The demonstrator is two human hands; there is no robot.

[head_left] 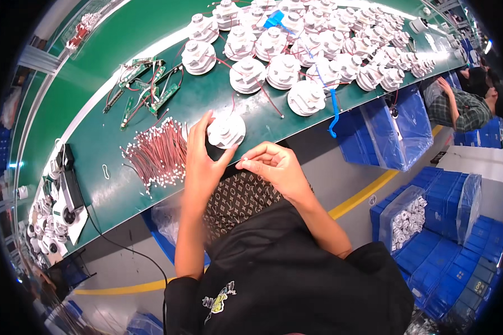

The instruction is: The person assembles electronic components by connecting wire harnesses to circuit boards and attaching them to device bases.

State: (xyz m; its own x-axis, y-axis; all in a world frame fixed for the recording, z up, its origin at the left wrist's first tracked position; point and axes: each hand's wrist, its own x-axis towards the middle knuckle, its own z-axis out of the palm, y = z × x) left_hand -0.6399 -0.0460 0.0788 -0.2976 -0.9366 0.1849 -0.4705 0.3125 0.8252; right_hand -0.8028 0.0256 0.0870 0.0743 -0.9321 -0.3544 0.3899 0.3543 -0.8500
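My left hand [202,155] is curved round the left side of a white round plastic housing [227,132] at the bench's near edge, its thumb at the bottom and its fingers at the far side. A thin red wire [233,100] stands out beyond this housing. Just to the right, my right hand [274,164] is closed in a pinch, thumb against forefinger. A tiny whitish bit shows at those fingertips, too small to name. Left of my left hand lies a pile of short red-brown wires [159,151] with white connector ends.
Many similar white housings [282,71] with wires crowd the green bench [218,92]. Green circuit boards [165,97] lie at the far left. A blue coiled cord [333,111] hangs over the near edge. Blue bins [355,134] stand to the right, near a seated person [469,111].
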